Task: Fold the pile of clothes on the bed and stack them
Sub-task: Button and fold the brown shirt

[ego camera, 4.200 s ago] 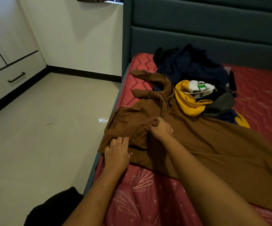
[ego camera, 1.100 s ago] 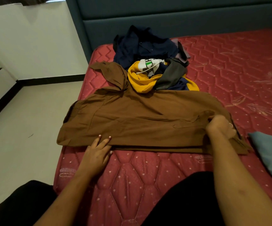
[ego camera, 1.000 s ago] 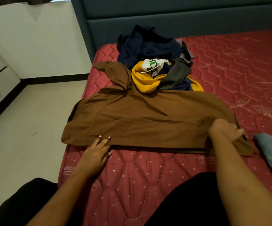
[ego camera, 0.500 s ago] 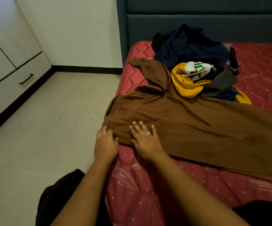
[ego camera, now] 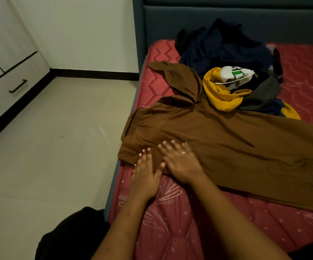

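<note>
Your left hand (ego camera: 144, 178): flat, fingers straight, on the near-left edge of the brown garment (ego camera: 236, 147)
Your right hand (ego camera: 180, 162): just beside it, fingers spread, pressing
Garment: long axis runs rightward from both hands across the red mattress (ego camera: 189, 231); right hand nearer
Unfolded pile (ego camera: 226, 49): behind

2 hands (ego camera: 145, 177) (ego camera: 180, 164), 1 brn garment (ego camera: 226, 147), 1 pile (ego camera: 226, 53)
</note>
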{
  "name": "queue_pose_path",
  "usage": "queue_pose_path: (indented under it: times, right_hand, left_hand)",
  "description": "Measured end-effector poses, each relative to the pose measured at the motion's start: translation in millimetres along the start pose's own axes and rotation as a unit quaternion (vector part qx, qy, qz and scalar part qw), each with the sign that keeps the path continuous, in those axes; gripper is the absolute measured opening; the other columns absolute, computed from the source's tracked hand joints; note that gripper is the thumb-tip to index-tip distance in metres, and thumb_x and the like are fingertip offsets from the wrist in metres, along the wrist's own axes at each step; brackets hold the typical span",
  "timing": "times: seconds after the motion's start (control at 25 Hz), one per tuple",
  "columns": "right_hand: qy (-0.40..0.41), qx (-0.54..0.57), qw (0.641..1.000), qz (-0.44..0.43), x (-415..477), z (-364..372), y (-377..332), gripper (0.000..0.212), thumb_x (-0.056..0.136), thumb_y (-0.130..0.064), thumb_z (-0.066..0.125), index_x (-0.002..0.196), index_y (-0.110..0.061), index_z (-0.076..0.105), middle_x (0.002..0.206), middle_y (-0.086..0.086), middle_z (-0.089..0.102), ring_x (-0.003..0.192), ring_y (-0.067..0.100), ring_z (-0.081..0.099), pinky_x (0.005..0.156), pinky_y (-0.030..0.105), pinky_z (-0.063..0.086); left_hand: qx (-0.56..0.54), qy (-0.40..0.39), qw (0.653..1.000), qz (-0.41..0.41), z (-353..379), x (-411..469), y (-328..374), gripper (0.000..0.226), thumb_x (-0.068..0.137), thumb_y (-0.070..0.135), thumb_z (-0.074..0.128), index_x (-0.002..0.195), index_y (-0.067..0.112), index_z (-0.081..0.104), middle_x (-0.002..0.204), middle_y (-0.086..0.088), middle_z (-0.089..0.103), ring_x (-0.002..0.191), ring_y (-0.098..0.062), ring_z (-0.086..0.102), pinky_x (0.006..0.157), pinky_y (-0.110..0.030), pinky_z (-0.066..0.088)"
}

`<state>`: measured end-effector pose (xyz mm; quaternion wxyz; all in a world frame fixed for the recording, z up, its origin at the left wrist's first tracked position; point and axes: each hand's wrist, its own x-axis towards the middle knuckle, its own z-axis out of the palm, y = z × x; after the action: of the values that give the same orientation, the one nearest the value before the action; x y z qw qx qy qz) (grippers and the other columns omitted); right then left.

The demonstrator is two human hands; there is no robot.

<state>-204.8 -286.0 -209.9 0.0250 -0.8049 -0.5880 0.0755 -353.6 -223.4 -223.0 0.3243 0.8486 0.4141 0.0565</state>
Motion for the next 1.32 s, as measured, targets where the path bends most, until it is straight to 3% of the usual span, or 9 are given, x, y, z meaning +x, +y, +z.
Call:
queue_pose_path:
  times: [0.12, 0.28, 0.44, 0.64, 0.76, 0.88, 0.96, 1.08, 1.32]
  right_hand:
    - [0.01, -0.012, 0.988, 0.155, -13.0, -4.7, 77.5, 0.053, 0.099, -0.054, 0.012, 0.15, -0.045, 0.005, 0.16, -0.018, 0.006, 0.148, 0.011, 0.001, 0.115, 0.053, -0.006]
    - [0.015, -0.049, 0.945, 0.324, -38.4, -27.5, 144.1, 0.055, 0.1, -0.049, 0.012, 0.153, -0.034, 0.007, 0.161, -0.009, 0.009, 0.149, 0.017, -0.001, 0.116, 0.056, -0.007]
    - [0.168, -0.016, 0.966, 0.196, -27.1, -26.5, 69.0, 0.055, 0.101, -0.038, 0.03, 0.153, -0.021, 0.018, 0.16, -0.001, 0.018, 0.148, 0.021, 0.01, 0.117, 0.05, 0.0]
    - [0.042, -0.026, 0.997, 0.055, -48.0, -9.4, 96.6, 0.065, 0.095, -0.048, 0.01, 0.153, -0.021, 0.018, 0.16, -0.002, 0.02, 0.148, 0.016, 0.013, 0.12, 0.047, 0.013]
    - [0.026, -0.073, 0.997, -0.011, -92.8, -2.9, 155.6, 0.063, 0.097, -0.054, 0.017, 0.152, -0.024, 0.024, 0.156, -0.005, 0.028, 0.145, 0.016, 0.025, 0.116, 0.041, 0.016]
    - [0.027, -0.092, 0.995, 0.032, -131.2, -7.9, 208.7, 0.064, 0.098, -0.057, 0.01, 0.151, -0.026, 0.025, 0.154, -0.006, 0.034, 0.142, 0.016, 0.031, 0.116, 0.04, 0.018]
    - [0.032, -0.102, 0.992, 0.062, -153.6, -12.3, 239.3, 0.064, 0.098, -0.057, 0.007, 0.151, -0.026, 0.026, 0.153, -0.006, 0.035, 0.142, 0.016, 0.032, 0.115, 0.041, 0.02]
    - [0.053, -0.081, 0.985, 0.143, -181.9, -11.4, 265.5, 0.067, 0.095, -0.06, 0.007, 0.152, -0.029, 0.02, 0.156, -0.007, 0.03, 0.145, 0.015, 0.024, 0.116, 0.042, 0.017]
    - [0.062, -0.018, 0.945, 0.32, -216.6, -7.4, 306.3, 0.078, 0.085, -0.064, -0.005, 0.154, -0.029, 0.01, 0.16, -0.01, 0.014, 0.148, 0.013, 0.009, 0.118, 0.044, 0.006]
  left_hand:
    - [0.045, 0.013, 0.999, 0.002, 2.2, -3.9, 4.5, 0.072, 0.098, 0.055, 0.024, 0.153, 0.022, -0.008, 0.161, 0.0, -0.012, 0.148, -0.016, -0.008, 0.118, -0.039, 0.002]
    - [0.074, 0.016, 0.996, -0.038, -4.6, -4.2, 14.8, 0.067, 0.102, 0.04, 0.03, 0.154, 0.014, -0.004, 0.161, -0.006, -0.006, 0.148, -0.02, -0.005, 0.119, -0.041, 0.003]
    - [0.074, 0.071, 0.994, 0.024, 19.3, 5.9, 78.4, 0.056, 0.099, 0.024, 0.037, 0.151, 0.012, 0.021, 0.161, -0.004, 0.008, 0.148, -0.023, 0.0, 0.118, -0.042, 0.005]
    - [0.157, 0.001, 0.986, 0.061, 59.1, 19.7, 110.3, 0.058, 0.099, 0.051, 0.027, 0.152, 0.03, 0.016, 0.162, 0.002, 0.003, 0.148, -0.029, -0.007, 0.116, -0.052, 0.001]
    - [0.225, -0.004, 0.973, 0.046, 67.7, 20.9, 107.4, 0.07, 0.091, 0.07, 0.014, 0.152, 0.036, 0.003, 0.161, 0.002, -0.008, 0.146, -0.032, -0.014, 0.113, -0.059, -0.003]
    - [0.211, -0.007, 0.977, -0.021, 76.3, 24.4, 130.8, 0.074, 0.095, 0.062, 0.022, 0.154, 0.022, 0.002, 0.161, -0.006, -0.008, 0.146, -0.033, -0.015, 0.112, -0.061, -0.005]
    - [0.21, -0.016, 0.977, 0.033, 100.0, 19.7, 165.7, 0.078, 0.094, 0.058, 0.024, 0.153, 0.011, 0.006, 0.161, -0.009, -0.004, 0.147, -0.03, -0.009, 0.114, -0.06, -0.001]
    - [0.239, -0.059, 0.959, 0.139, 138.4, 8.6, 204.4, 0.084, 0.082, 0.074, 0.008, 0.153, 0.029, -0.001, 0.161, -0.008, -0.011, 0.146, -0.032, -0.015, 0.107, -0.068, -0.006]
    - [0.261, -0.075, 0.956, 0.113, 141.4, 15.9, 205.7, 0.093, 0.073, 0.088, 0.016, 0.15, 0.042, -0.009, 0.159, -0.007, -0.019, 0.143, -0.036, -0.022, 0.101, -0.075, -0.008]
